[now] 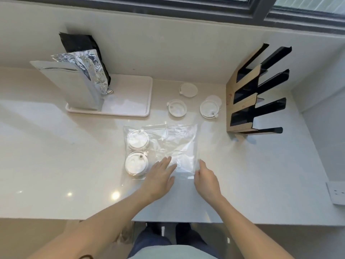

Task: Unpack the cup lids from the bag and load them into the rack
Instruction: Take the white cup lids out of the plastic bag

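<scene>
The left hand [160, 176] lies flat, fingers spread, on the clear bag [168, 144], while the right hand's [206, 177] grip pinches the bag's near right edge. Two lids [137, 138] remain inside; three loose lids [177, 107] rest on the surface [56, 146] near the rack [250, 94].

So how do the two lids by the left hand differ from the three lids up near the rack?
The two lids lie inside the clear bag, one behind the other beside the left hand. The three lids sit bare on the counter, spread out left of the rack. None is in the rack yet. All look like round white lids.
</scene>
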